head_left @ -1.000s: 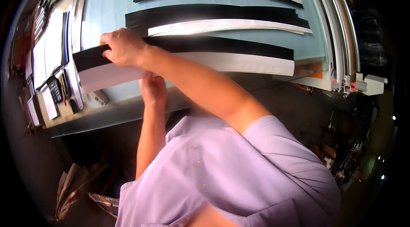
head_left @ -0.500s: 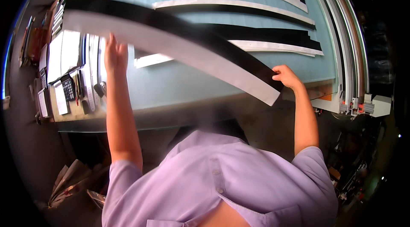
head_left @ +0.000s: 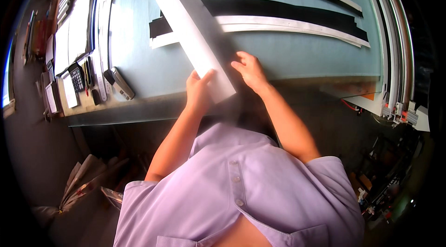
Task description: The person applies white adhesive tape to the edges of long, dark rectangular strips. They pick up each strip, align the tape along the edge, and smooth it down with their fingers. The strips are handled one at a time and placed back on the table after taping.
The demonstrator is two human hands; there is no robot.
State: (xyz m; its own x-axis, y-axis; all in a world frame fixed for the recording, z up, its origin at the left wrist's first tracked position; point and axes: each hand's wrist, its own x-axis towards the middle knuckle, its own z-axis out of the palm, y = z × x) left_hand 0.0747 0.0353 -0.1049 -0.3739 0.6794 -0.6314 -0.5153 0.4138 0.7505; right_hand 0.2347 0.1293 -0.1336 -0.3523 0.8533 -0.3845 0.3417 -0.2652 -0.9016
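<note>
We hold both arms bent in front of us, our left forearm (head_left: 174, 140) and right forearm (head_left: 291, 126) slanting inward. Our left hand (head_left: 198, 91) grips, its thumb angled rightward. Our right hand (head_left: 252, 73) sits apart, gripping nothing, fingers loosely curled, thumb and forefinger pointing leftward.

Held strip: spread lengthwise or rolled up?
Spread lengthwise: the held strip runs nearly straight from the left hand across other strips to the picture's top edge. Far end out of view; can't tell there.
</note>
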